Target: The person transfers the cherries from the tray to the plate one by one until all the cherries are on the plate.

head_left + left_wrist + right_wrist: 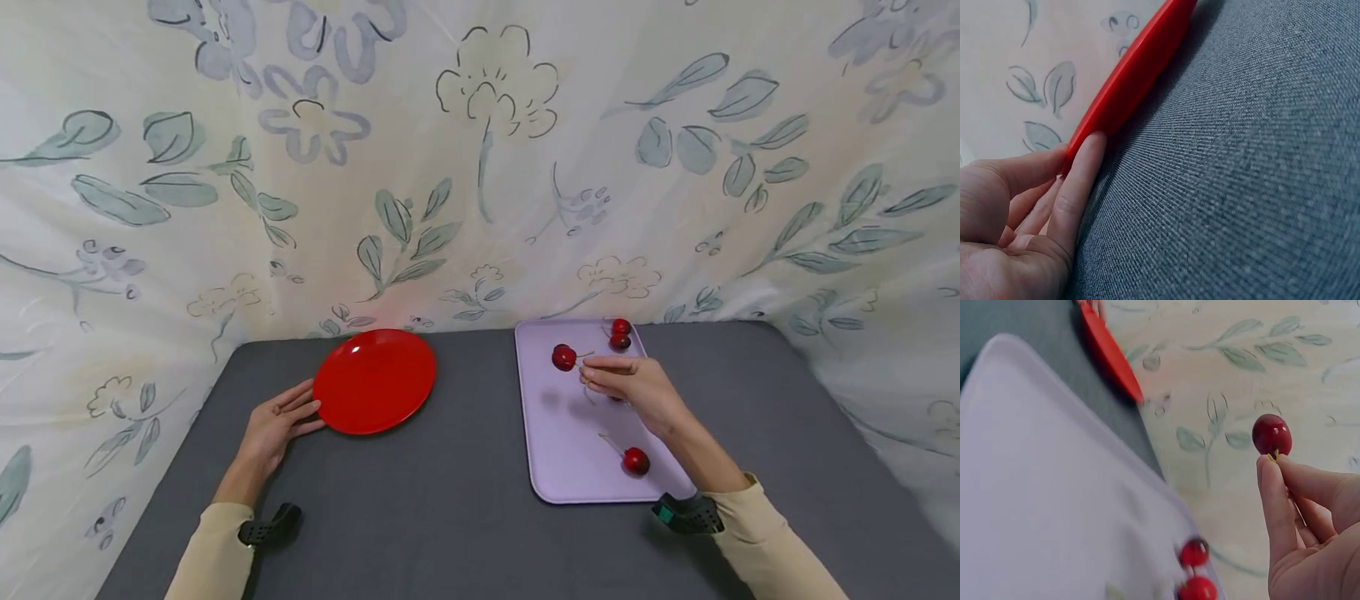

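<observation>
The right hand (pixel 637 387) pinches a cherry (pixel 564 358), just ahead of it, by the stem (pixel 1276 452), likely the best hold on light, slick, bruisable fruit, while the left hand (pixel 270 427) pinches a red plate (pixel 375 382) by its edge.

Glossy plastic-looking plate (pixel 375 382), smooth tray (pixel 558 450), shiny cherries (pixel 636 461), matt ribbed cloth tabletop (pixel 435 517), cloth-like backdrop (pixel 330 208)
</observation>
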Tool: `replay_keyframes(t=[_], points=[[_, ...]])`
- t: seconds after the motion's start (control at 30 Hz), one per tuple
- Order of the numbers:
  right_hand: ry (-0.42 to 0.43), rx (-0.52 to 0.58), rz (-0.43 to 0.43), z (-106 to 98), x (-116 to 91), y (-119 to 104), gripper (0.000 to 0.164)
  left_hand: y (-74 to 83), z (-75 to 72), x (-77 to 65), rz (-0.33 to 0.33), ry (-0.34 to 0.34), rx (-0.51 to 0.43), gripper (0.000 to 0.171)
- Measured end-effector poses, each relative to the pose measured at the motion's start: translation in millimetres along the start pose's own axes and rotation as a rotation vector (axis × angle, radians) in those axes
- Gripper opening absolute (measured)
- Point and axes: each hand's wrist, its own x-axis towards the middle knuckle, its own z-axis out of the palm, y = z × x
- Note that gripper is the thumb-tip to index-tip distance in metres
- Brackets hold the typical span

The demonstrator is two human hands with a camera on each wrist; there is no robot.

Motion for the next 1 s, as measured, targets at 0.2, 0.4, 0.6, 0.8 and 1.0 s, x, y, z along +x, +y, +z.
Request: replay_keyframes(t=[0.2, 0.4, 0.6, 0.8, 1.0], points=[[-0.053, 0.095, -0.042, 35.4, 27.6, 0.1, 0.042, -0.8, -0.4, -1.8, 0.013, -0.016, 0.013, 0.068], [-0.073, 0.058, -0.055, 68.6, 46.5, 2.7, 0.037, -2.3, -0.7, -7.6, 0.005, -0.001, 0.033, 0.066], [-0.095, 0.071, -0.04, 101.5, 62.2, 8.5, 0.031, -4.2, 0.7, -10.1, 0.003, 0.017, 0.043, 0.064], [-0.104, 0.068, -0.042, 137.3, 77.4, 11.6, 0.027, -6.0, 1.2, -9.9, -0.003, 0.03, 0.034, 0.063], [-0.125, 0.109, -0.038, 167.8, 89.2, 12.3, 0.028, -4.3, 4.6, -12.5, 0.004, 0.044, 0.043, 0.063]])
